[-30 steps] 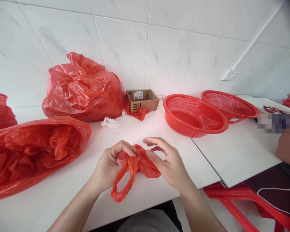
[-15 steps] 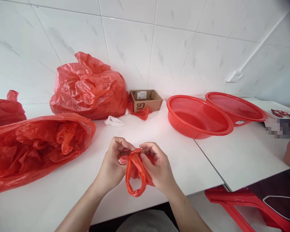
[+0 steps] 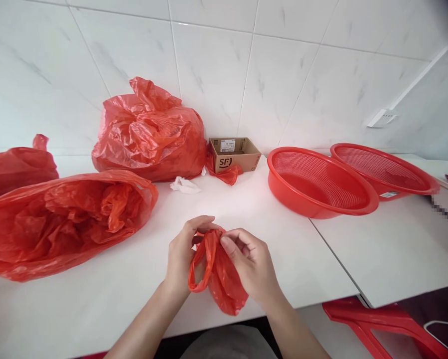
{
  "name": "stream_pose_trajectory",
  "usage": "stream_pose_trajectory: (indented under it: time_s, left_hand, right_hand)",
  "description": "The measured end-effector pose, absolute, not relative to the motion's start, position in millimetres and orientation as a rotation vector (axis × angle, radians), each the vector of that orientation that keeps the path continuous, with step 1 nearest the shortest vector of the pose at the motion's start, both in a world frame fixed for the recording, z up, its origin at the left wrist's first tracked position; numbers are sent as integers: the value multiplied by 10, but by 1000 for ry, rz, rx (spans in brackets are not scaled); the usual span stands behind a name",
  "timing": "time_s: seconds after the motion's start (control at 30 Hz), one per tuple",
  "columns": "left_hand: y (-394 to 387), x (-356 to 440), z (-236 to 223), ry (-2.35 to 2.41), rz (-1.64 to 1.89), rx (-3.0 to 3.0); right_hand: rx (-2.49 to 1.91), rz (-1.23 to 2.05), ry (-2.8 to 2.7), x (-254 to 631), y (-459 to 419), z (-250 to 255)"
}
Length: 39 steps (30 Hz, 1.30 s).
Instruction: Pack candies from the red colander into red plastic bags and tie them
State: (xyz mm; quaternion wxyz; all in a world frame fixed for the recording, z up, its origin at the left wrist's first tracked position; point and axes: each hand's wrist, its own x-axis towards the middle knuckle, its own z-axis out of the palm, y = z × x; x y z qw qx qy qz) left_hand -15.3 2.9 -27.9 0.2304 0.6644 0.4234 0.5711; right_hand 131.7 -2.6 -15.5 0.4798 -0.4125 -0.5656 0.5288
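Over the worktop (image 3: 298, 254), our left hand (image 3: 179, 257) and right hand (image 3: 260, 267) have fingers gripping the small bag (image 3: 227, 286), neck bunched, loop (image 3: 210, 254) hanging; whether it's knotted, we cannot tell

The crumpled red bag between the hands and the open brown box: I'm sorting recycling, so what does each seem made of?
The crumpled red plastic bag looks like thin, slightly shiny film, given its fine creases and small highlights; the exact plastic can't be told. The open brown rectangular cardboard box seems matte, judging by its dull, flat, printed panels; whether it's corrugated isn't clear.
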Motion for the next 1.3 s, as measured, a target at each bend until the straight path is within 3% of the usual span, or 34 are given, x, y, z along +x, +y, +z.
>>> stream_pose_trajectory:
  time_s: [0.13, 0.37, 0.57, 0.8, 0.97, 1.17, 1.3]
  left_hand:
    - [24, -209, -200, 1149, 1596, 1929]
    - [51, -411, -18, 985, 1468, 2280]
    - [94, -564, 10, 930, 1303, 2214]
    - [58, -644, -24, 960, 1035, 1861]
    - [98, -675, 1, 1185, 1164, 1631]
    - [126, -666, 10, 1197, 1156, 1649]
    - [136, -683, 171, 1214, 1363, 1529]
  right_hand:
    - [-912, 1484, -1272, 1396, 47, -123]
    - [-1001, 1334, -1557, 1447, 7, 74]
    - [-1058, 1229, -1633, 1404, -41, 101]
    - [-1016, 579, -1981, 1358, -103, 34]
    - [-1078, 126, -2179, 1327, -164, -16]
    - [-1142, 256, -2234, 1353, -199, 10]
    - [-1120, 562, -2111, 1396, -232, 76]
